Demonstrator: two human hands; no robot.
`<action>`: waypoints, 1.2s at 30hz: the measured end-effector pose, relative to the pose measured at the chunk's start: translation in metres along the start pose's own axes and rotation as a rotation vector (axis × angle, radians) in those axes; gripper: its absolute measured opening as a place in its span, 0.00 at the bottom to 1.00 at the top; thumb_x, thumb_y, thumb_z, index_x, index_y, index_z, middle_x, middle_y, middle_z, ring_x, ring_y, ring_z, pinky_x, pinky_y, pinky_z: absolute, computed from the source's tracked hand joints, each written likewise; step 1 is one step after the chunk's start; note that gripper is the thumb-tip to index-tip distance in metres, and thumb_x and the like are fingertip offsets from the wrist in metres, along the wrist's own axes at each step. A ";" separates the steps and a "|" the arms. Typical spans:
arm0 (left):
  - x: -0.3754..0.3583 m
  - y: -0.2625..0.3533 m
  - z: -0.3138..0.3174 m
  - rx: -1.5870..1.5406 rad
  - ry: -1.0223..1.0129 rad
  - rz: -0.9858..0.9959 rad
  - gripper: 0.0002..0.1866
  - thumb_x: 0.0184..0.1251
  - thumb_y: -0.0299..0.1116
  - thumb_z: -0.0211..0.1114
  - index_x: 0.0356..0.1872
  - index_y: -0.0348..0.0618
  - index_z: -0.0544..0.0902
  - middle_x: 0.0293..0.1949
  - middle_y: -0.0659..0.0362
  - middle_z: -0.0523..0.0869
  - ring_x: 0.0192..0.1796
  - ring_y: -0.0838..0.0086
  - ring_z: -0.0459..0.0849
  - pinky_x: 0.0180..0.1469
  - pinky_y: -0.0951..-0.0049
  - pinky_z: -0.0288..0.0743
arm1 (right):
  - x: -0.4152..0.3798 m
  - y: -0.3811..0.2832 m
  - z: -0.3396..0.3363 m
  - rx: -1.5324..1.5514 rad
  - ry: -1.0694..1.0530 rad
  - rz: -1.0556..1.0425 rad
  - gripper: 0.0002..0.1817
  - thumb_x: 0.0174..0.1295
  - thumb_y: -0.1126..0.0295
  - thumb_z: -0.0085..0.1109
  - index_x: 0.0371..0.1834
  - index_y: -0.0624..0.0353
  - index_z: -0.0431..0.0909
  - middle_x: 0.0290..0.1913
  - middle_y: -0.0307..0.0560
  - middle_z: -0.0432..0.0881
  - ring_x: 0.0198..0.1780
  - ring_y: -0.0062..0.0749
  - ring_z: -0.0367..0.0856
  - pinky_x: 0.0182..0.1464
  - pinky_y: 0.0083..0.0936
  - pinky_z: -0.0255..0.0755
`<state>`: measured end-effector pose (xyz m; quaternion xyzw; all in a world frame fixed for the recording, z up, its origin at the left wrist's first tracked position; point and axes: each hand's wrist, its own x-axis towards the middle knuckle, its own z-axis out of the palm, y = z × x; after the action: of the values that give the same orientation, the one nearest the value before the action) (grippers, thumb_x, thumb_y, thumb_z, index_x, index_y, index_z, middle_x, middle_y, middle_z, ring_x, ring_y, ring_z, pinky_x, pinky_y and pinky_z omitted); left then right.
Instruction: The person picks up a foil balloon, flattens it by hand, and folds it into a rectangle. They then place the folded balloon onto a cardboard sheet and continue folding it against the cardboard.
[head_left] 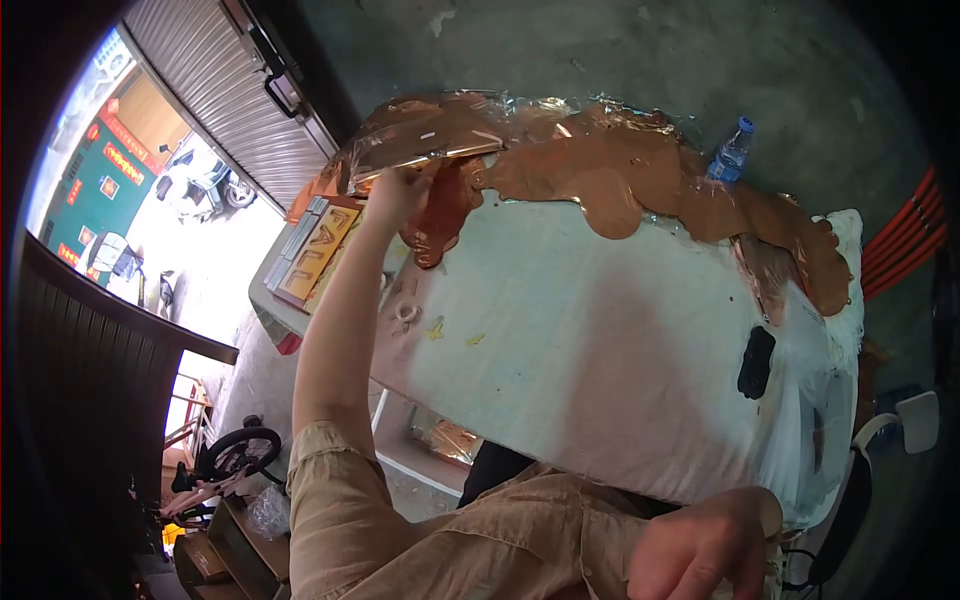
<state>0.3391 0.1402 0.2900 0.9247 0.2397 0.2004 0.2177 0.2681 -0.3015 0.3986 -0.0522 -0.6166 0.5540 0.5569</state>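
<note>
My left hand (398,196) reaches to the far left of the table, its fingers closed at the edge of a shiny brown plastic-wrapped sheet (430,142). Under and beside that hand lies a reddish-brown glossy piece (440,215) with a rounded outline. More brown, scallop-edged sheets (610,170) spread along the far side of the table, with clear film glinting among them. Close to my body at the bottom right is my right hand (705,550), fingers loosely bent and a little apart, nothing seen in them. Its fingertips are partly cut off by the frame.
A white-covered table (520,320) carries a water bottle (731,152), a black object (757,362), a tape roll (405,312) and a box lettered "FALL" (318,252). Clear plastic (800,400) drapes the right edge. A chair (915,422) stands right; a small bike (235,455) is lower left.
</note>
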 end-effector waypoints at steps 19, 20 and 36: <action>0.115 0.030 -0.085 -0.147 0.680 0.167 0.15 0.59 0.44 0.68 0.38 0.44 0.88 0.33 0.51 0.88 0.37 0.59 0.88 0.42 0.64 0.80 | -0.057 0.022 -0.001 -0.115 0.781 0.140 0.40 0.56 0.43 0.68 0.51 0.77 0.78 0.32 0.57 0.82 0.29 0.35 0.79 0.29 0.25 0.69; 0.118 0.034 -0.095 -0.196 0.757 0.240 0.14 0.59 0.43 0.68 0.38 0.44 0.88 0.32 0.51 0.88 0.35 0.62 0.89 0.40 0.65 0.80 | -0.057 0.021 -0.002 -0.094 0.913 0.194 0.40 0.56 0.42 0.68 0.51 0.77 0.78 0.32 0.56 0.82 0.28 0.32 0.78 0.28 0.24 0.68; -0.213 0.191 -0.051 0.035 -0.295 0.855 0.09 0.62 0.33 0.62 0.42 0.48 0.82 0.30 0.61 0.82 0.34 0.68 0.84 0.33 0.67 0.79 | -0.088 0.016 -0.062 -0.981 1.521 0.238 0.17 0.71 0.58 0.52 0.49 0.62 0.78 0.33 0.35 0.75 0.31 0.14 0.69 0.31 0.13 0.61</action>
<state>0.2113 -0.1081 0.3701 0.9629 -0.1939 0.1344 0.1313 0.3380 -0.3160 0.3168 -0.6975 -0.2400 0.0997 0.6678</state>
